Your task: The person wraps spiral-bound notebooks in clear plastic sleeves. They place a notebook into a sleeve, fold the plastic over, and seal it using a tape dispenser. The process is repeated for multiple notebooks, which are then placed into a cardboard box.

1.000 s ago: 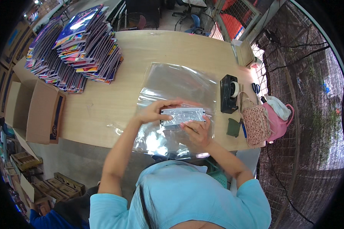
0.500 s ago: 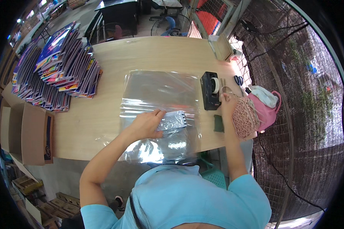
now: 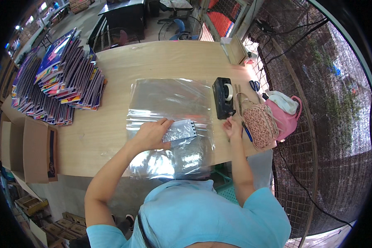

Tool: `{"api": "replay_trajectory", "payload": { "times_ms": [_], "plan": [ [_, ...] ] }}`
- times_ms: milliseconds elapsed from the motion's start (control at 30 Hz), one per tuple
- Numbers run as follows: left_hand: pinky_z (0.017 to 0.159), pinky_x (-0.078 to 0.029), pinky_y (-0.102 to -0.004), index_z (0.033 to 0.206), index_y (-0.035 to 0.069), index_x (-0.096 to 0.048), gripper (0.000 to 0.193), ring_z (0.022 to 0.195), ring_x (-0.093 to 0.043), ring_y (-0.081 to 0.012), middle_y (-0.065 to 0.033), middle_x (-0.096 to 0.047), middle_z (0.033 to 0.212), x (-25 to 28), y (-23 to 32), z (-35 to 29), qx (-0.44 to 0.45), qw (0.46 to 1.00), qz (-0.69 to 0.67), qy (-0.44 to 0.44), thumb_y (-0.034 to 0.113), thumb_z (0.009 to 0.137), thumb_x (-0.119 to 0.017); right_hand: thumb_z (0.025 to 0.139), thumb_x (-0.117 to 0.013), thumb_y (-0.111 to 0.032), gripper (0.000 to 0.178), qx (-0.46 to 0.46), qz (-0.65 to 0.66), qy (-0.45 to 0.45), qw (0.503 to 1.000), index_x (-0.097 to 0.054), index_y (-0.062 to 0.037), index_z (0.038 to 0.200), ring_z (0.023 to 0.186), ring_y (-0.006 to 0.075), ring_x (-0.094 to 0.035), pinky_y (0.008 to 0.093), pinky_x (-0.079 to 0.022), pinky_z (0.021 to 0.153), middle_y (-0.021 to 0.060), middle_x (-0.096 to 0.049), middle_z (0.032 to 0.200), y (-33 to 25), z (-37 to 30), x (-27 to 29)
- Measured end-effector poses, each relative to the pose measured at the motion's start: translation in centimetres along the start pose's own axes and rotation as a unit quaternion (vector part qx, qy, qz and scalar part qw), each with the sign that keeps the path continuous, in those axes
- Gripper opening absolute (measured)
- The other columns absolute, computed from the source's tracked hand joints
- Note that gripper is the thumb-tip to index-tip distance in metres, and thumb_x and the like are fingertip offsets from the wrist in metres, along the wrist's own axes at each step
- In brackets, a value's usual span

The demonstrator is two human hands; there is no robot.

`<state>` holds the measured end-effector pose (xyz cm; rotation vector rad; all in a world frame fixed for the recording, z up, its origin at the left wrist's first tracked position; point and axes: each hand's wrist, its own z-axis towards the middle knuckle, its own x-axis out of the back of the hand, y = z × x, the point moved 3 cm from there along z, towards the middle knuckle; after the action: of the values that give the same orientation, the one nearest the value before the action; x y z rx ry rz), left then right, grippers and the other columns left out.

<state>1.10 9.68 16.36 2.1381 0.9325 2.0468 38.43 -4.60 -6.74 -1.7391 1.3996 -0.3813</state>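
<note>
A small spiral notepad (image 3: 182, 130) in clear plastic wrap lies on a stack of clear plastic sheets (image 3: 169, 95). My left hand (image 3: 151, 134) grips its left end, fingers along the far edge and thumb at the near edge. My right hand (image 3: 233, 127) is at the near end of a black tape dispenser (image 3: 221, 101) carrying a roll of tape. Its fingers are curled together by the dispenser's cutting end; whatever they pinch is too small to make out. A blue pen (image 3: 247, 132) lies just right of this hand.
Tall stacks of spiral notebooks (image 3: 66, 78) stand at the left, beside an open cardboard box (image 3: 35, 149). On the right are a patterned pouch (image 3: 258, 126), a pink bag (image 3: 283, 120) and dark-handled scissors (image 3: 255, 86). A wooden box (image 3: 237, 50) sits at the table's far right corner.
My right hand has come nearer and left from the dispenser's right side to its near end. The blue pen now shows; the small green object is covered. My left hand stays on the notepad.
</note>
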Motion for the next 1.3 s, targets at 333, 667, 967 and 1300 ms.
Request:
{"api": "replay_trajectory", "payload": {
  "times_ms": [333, 667, 967, 1300],
  "plan": [
    [0.072, -0.052, -0.0428, 0.127, 0.004, -0.045, 0.071, 0.092, -0.062, -0.0340, -0.0167, -0.056, 0.110, -0.8, -0.7, -0.7, -0.045, 0.997, 0.009, 0.067, 0.034, 0.067, -0.070, 0.092, -0.058, -0.013, 0.011, 0.109, 0.068, -0.216, 0.968, -0.058, -0.0046, 0.086, 0.062, 0.0139, -0.056, 0.0270, -0.047, 0.053, 0.0047, -0.059, 0.073, 4.9, -13.9, -5.3],
    [0.071, -0.051, -0.0428, 0.126, 0.007, -0.046, 0.072, 0.089, -0.061, -0.0340, -0.0159, -0.055, 0.106, -0.5, 0.0, -0.6, -0.066, 0.996, -0.009, 0.051, 0.032, 0.066, -0.074, 0.087, -0.068, -0.015, 0.024, 0.202, -0.209, -0.205, 0.934, -0.059, -0.0032, 0.068, 0.049, 0.0096, -0.052, 0.0245, -0.039, 0.044, 0.0009, -0.055, 0.054, 8.7, -26.9, -13.0],
    [0.078, -0.049, -0.0439, 0.112, 0.013, -0.054, 0.055, 0.100, -0.059, -0.0293, -0.0064, -0.057, 0.104, -1.1, 4.7, -3.2, 0.024, 0.995, 0.019, 0.094, 0.029, 0.064, -0.077, 0.089, -0.056, -0.050, 0.045, -0.215, -0.079, -0.356, 0.906, -0.063, -0.0072, 0.104, 0.073, 0.0207, -0.064, 0.0374, -0.051, 0.064, 0.0061, -0.067, 0.087, 13.3, -16.5, -2.8],
    [0.112, -0.008, -0.0588, 0.132, 0.025, -0.051, 0.045, 0.132, -0.037, -0.0204, 0.0027, -0.043, 0.137, -1.9, 11.0, -14.3, -0.143, 0.938, 0.095, 0.301, 0.028, 0.087, -0.052, 0.094, -0.043, -0.051, 0.061, -0.029, -0.015, -0.392, 0.919, -0.038, -0.0083, 0.137, 0.103, 0.0252, -0.057, 0.0412, -0.049, 0.087, 0.0108, -0.054, 0.122, 3.9, -32.0, -13.2]
  ]
}}
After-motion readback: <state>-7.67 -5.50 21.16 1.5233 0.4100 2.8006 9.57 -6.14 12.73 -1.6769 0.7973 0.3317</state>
